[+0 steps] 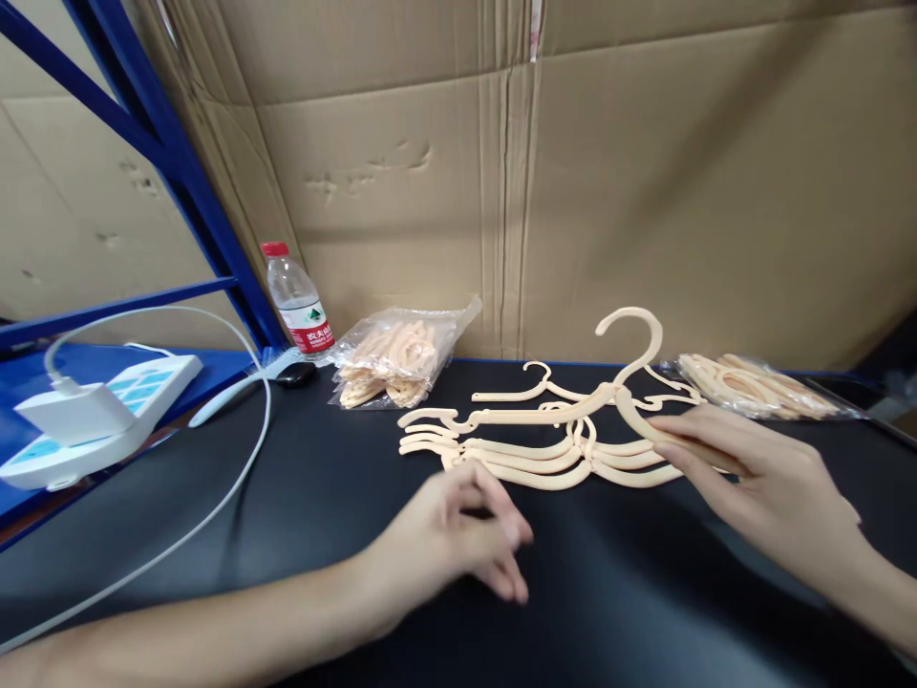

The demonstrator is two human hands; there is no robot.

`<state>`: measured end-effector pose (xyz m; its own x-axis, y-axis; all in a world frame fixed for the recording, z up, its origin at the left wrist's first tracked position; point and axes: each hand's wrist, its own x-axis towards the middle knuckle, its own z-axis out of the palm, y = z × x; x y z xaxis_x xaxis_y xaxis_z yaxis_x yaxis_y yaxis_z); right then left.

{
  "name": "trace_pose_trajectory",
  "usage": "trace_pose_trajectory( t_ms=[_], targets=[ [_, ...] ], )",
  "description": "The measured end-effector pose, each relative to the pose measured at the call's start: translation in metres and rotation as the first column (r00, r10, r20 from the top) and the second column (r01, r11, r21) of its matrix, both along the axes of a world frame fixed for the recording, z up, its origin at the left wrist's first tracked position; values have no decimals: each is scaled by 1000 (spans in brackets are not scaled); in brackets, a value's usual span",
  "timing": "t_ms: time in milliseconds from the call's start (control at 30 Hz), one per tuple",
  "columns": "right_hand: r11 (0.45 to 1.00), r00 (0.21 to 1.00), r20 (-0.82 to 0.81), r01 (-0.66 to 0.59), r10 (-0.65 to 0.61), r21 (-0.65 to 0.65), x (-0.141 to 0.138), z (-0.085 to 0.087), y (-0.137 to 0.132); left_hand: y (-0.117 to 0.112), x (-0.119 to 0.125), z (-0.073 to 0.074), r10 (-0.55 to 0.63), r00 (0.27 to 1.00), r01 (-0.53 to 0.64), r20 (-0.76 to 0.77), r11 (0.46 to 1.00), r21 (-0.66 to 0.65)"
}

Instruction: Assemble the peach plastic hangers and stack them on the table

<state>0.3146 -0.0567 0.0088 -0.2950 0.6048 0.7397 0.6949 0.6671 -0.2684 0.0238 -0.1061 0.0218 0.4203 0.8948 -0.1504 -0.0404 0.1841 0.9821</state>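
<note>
My right hand point(774, 478) pinches one arm of a beige plastic folding clothes hanger point(544, 415) between thumb and fingers. The hanger is raised over the table, its hook pointing up and its other arm reaching left. Beneath and behind it, several like hangers point(530, 468) lie overlapped on the black tabletop, partly covered by the held one. Another hanger point(501, 396) lies farther back. My left hand point(458, 535), slightly blurred, hovers in front of the pile with loosely bent fingers somewhat apart and nothing visible in them.
Clear bags of beige hangers stand at back centre point(401, 354) and back right point(759, 387). A red-capped water bottle point(305, 306) is behind, left. A white power strip point(150, 392) with a charger trails a cable point(247, 468) across the left side. Cardboard point(401, 172) walls the back.
</note>
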Motion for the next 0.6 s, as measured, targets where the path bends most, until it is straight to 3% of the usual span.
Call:
trace_pose_trajectory(
  t_ms=[33,67,100,167,200,233,300,467,600],
  targets=[
    [1000,1000,12,-7,7,-18,1,0,1,-6,1,1,-107,988,120,-113,985,121],
    [999,999,28,-19,20,-41,2,-1,2,-12,2,3,-153,949,236,-276,924,301],
    [997,998,44,-33,36,-68,2,-2,2,-16,2,5,-182,893,378,-412,800,466],
    [989,994,84,-57,69,-138,1,-3,2,-21,0,8,-107,767,591,-633,503,631],
    [982,990,107,-67,87,-178,1,-4,2,-22,0,9,-34,720,648,-693,390,654],
    [973,985,134,-74,106,-220,0,-5,2,-22,-1,10,43,683,680,-729,327,656],
    [954,971,192,-83,143,-289,0,-5,2,-21,-2,9,156,629,702,-762,307,642],
    [952,937,303,-79,172,-297,2,1,1,-17,1,8,143,511,746,-848,416,520],
    [930,891,384,-102,243,-352,3,8,1,-16,0,5,100,536,719,-839,466,515]
  ],
)
